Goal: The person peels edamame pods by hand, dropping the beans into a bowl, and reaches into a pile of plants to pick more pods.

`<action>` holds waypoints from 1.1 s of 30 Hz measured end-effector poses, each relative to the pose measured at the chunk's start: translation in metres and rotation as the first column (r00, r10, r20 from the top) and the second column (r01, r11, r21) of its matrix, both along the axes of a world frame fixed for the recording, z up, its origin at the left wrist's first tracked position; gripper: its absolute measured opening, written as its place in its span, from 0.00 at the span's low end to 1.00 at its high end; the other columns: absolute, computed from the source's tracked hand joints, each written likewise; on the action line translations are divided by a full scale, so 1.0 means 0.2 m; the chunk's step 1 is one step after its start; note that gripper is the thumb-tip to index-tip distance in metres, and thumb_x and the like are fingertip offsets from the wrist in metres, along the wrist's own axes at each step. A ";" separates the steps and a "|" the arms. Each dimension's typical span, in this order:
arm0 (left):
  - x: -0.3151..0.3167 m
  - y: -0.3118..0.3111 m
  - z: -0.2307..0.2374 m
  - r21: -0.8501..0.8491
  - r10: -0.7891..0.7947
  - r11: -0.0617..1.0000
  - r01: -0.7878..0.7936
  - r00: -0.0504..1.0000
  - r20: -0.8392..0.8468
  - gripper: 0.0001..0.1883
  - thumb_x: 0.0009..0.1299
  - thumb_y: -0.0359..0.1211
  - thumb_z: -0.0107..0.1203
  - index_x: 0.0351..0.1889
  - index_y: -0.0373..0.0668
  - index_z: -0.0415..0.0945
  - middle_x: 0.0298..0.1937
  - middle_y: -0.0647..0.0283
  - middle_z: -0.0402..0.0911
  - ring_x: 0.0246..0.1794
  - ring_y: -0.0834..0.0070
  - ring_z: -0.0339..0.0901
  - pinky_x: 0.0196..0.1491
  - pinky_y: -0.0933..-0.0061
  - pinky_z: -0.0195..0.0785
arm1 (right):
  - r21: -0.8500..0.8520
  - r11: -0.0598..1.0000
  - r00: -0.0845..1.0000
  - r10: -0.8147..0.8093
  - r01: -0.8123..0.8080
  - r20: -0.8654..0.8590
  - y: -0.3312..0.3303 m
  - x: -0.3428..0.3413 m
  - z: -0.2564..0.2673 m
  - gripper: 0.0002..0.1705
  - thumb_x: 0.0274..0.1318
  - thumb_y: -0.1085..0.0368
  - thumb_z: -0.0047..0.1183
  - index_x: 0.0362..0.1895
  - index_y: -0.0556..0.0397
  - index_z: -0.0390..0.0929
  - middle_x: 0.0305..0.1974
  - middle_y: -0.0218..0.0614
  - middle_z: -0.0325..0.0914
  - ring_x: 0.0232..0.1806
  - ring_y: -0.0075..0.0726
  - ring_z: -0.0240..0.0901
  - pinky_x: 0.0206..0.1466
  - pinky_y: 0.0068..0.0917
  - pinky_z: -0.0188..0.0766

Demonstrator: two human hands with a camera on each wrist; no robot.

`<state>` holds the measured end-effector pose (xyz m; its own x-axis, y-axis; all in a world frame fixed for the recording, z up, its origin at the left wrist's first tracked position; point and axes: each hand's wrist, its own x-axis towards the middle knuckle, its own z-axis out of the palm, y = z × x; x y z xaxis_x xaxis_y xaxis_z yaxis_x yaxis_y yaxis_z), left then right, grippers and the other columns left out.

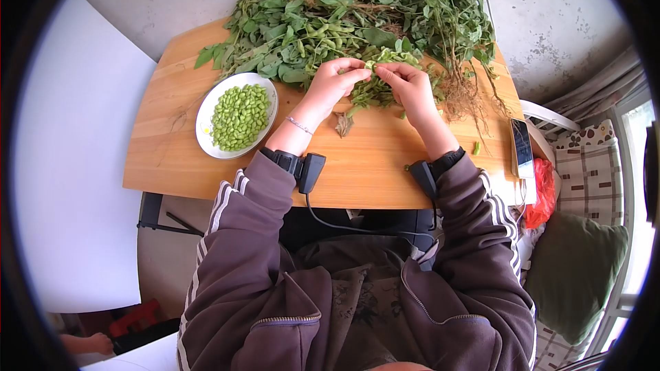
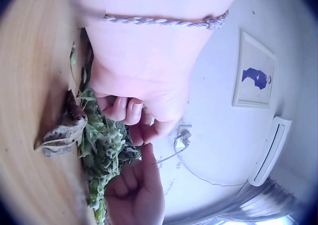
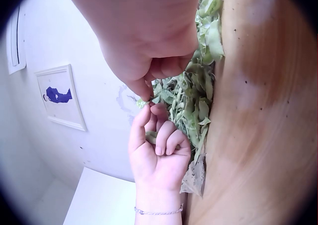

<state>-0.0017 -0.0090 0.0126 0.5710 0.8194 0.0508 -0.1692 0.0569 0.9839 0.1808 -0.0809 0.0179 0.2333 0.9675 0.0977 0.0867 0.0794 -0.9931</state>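
Observation:
Both hands meet fingertip to fingertip above the heap of green pods. A small green pod (image 1: 370, 66) is pinched between them; in the right wrist view a pale green bit (image 3: 141, 103) shows at the fingertips. My left hand (image 1: 331, 85) also has a green pod (image 3: 151, 135) under its curled fingers, seen in the right wrist view. My right hand (image 1: 411, 89) pinches from the other side, its remaining fingers curled. To the left, a white plate (image 1: 204, 139) holds shelled green beans (image 1: 239, 117).
Leafy bean plants (image 1: 275, 34) with roots (image 1: 464, 93) cover the back of the wooden table (image 1: 165, 117). A dry leaf (image 1: 343, 124) lies near my left hand. A phone (image 1: 522, 148) rests at the right edge, and a loose pod (image 1: 476, 148) lies on the right.

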 end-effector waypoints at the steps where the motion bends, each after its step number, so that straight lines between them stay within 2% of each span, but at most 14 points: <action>1: 0.00 0.00 0.00 0.016 0.021 1.000 -0.021 1.000 -0.015 0.14 0.69 0.33 0.61 0.49 0.35 0.79 0.35 0.67 0.83 0.20 0.92 0.57 0.23 0.85 0.48 | -0.003 1.000 0.999 0.003 -0.004 -0.039 0.00 0.00 0.00 0.14 0.61 0.59 0.64 0.44 0.55 0.85 0.19 0.15 0.63 0.18 0.12 0.53 0.20 0.17 0.47; 5: 0.01 0.01 -0.02 0.092 0.129 0.988 -0.127 0.991 -0.018 0.14 0.70 0.32 0.60 0.51 0.36 0.78 0.36 0.67 0.84 0.19 0.91 0.56 0.23 0.85 0.47 | 0.018 1.000 0.978 0.025 -0.021 -0.209 -0.01 0.00 0.01 0.11 0.63 0.61 0.60 0.45 0.54 0.80 0.18 0.15 0.61 0.16 0.12 0.50 0.19 0.17 0.44; 8: 0.02 0.03 -0.04 0.142 0.145 0.979 -0.146 0.989 0.016 0.14 0.70 0.30 0.58 0.52 0.35 0.78 0.36 0.66 0.84 0.19 0.91 0.56 0.22 0.85 0.47 | 0.043 0.994 0.919 0.114 -0.105 -0.377 0.02 0.03 -0.02 0.07 0.66 0.61 0.53 0.41 0.51 0.74 0.20 0.19 0.60 0.17 0.15 0.48 0.19 0.19 0.43; 11: -0.01 0.04 -0.03 0.134 0.080 0.988 -0.077 0.997 -0.017 0.14 0.72 0.30 0.54 0.53 0.35 0.79 0.38 0.64 0.85 0.18 0.90 0.56 0.21 0.85 0.48 | 0.013 0.987 0.740 0.127 -0.157 -0.660 0.03 0.06 -0.03 0.08 0.68 0.60 0.47 0.36 0.48 0.69 0.22 0.23 0.60 0.19 0.17 0.47 0.19 0.20 0.44; 14: 0.00 0.03 -0.02 0.111 0.047 0.992 -0.056 0.995 0.085 0.15 0.73 0.32 0.51 0.52 0.35 0.80 0.36 0.64 0.82 0.16 0.90 0.56 0.20 0.85 0.47 | -0.005 0.992 0.727 0.087 -0.124 -0.681 0.01 0.03 0.03 0.11 0.69 0.58 0.44 0.34 0.48 0.68 0.25 0.25 0.61 0.20 0.19 0.48 0.20 0.20 0.45; 17: -0.01 0.03 0.00 0.068 0.057 0.996 -0.066 0.991 0.118 0.17 0.75 0.36 0.48 0.54 0.34 0.78 0.38 0.61 0.82 0.16 0.89 0.57 0.20 0.85 0.48 | -0.033 0.991 0.815 0.085 -0.127 -0.573 0.02 0.03 0.02 0.11 0.70 0.57 0.46 0.37 0.49 0.69 0.25 0.23 0.61 0.19 0.17 0.48 0.19 0.20 0.45; 20: -0.02 0.04 -0.01 -0.101 -0.041 0.993 0.064 0.977 0.211 0.25 0.79 0.46 0.43 0.62 0.36 0.69 0.34 0.61 0.78 0.15 0.87 0.55 0.20 0.85 0.47 | -0.002 0.986 0.905 0.153 -0.167 -0.397 0.03 0.03 -0.04 0.13 0.70 0.55 0.50 0.42 0.52 0.76 0.24 0.21 0.62 0.18 0.15 0.50 0.19 0.20 0.46; 22: -0.01 0.04 -0.01 -0.121 -0.107 0.984 0.133 0.974 0.198 0.30 0.80 0.53 0.37 0.65 0.37 0.65 0.31 0.62 0.76 0.15 0.86 0.54 0.21 0.83 0.47 | 0.000 0.993 0.987 0.120 -0.121 -0.106 0.00 -0.01 0.00 0.14 0.68 0.55 0.54 0.45 0.53 0.80 0.22 0.18 0.62 0.18 0.13 0.52 0.19 0.19 0.47; 23: -0.01 0.03 -0.01 -0.132 -0.140 0.977 0.167 0.972 0.191 0.32 0.81 0.56 0.34 0.67 0.38 0.63 0.30 0.63 0.75 0.16 0.86 0.53 0.21 0.82 0.47 | 0.006 0.995 0.994 0.098 -0.098 0.045 -0.01 -0.03 0.02 0.15 0.67 0.55 0.56 0.46 0.53 0.82 0.21 0.17 0.61 0.18 0.12 0.52 0.19 0.19 0.47; 24: -0.01 0.02 0.00 -0.108 -0.191 0.971 0.212 0.966 0.176 0.35 0.80 0.60 0.32 0.69 0.41 0.60 0.31 0.64 0.74 0.18 0.86 0.55 0.23 0.83 0.48 | 0.024 0.996 0.993 0.087 -0.089 0.074 0.00 -0.03 0.01 0.14 0.62 0.58 0.62 0.47 0.51 0.84 0.18 0.15 0.59 0.19 0.12 0.53 0.21 0.19 0.50; 27: 0.02 0.00 -0.01 -0.049 -0.217 0.972 0.230 0.958 0.188 0.35 0.80 0.60 0.31 0.70 0.42 0.60 0.34 0.65 0.74 0.22 0.87 0.58 0.27 0.83 0.51 | 0.158 0.964 0.947 0.165 -0.214 0.276 0.00 -0.03 -0.01 0.14 0.58 0.60 0.66 0.47 0.51 0.84 0.17 0.16 0.58 0.21 0.12 0.52 0.23 0.19 0.51; 28: 0.01 -0.01 0.00 0.007 -0.224 0.974 0.225 0.967 0.124 0.36 0.80 0.61 0.31 0.71 0.42 0.59 0.37 0.66 0.74 0.26 0.87 0.60 0.30 0.84 0.54 | 0.127 0.969 0.938 0.163 -0.210 0.307 -0.02 -0.03 0.00 0.15 0.55 0.61 0.69 0.44 0.53 0.84 0.18 0.16 0.60 0.21 0.13 0.52 0.25 0.19 0.52; 31: 0.02 -0.03 -0.01 0.004 -0.321 0.946 0.323 0.940 0.116 0.37 0.79 0.62 0.31 0.71 0.41 0.59 0.37 0.67 0.74 0.27 0.86 0.60 0.30 0.83 0.55 | 0.161 0.958 0.942 0.186 -0.237 0.280 -0.03 -0.06 -0.01 0.14 0.55 0.60 0.69 0.40 0.54 0.83 0.17 0.17 0.61 0.21 0.14 0.53 0.24 0.19 0.52; 33: 0.03 -0.03 0.00 0.034 -0.351 0.937 0.349 0.932 0.089 0.37 0.79 0.62 0.32 0.71 0.41 0.60 0.37 0.67 0.73 0.27 0.86 0.60 0.30 0.83 0.54 | 0.128 0.962 0.926 0.189 -0.242 0.327 -0.02 -0.05 -0.03 0.12 0.56 0.61 0.68 0.38 0.55 0.82 0.17 0.18 0.63 0.20 0.13 0.53 0.24 0.19 0.52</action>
<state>0.0040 -0.0149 0.0116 0.8134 0.5672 0.1291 -0.2316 0.1120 0.9664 0.1716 -0.0840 0.0117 -0.0466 0.9554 0.2917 0.3498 0.2891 -0.8911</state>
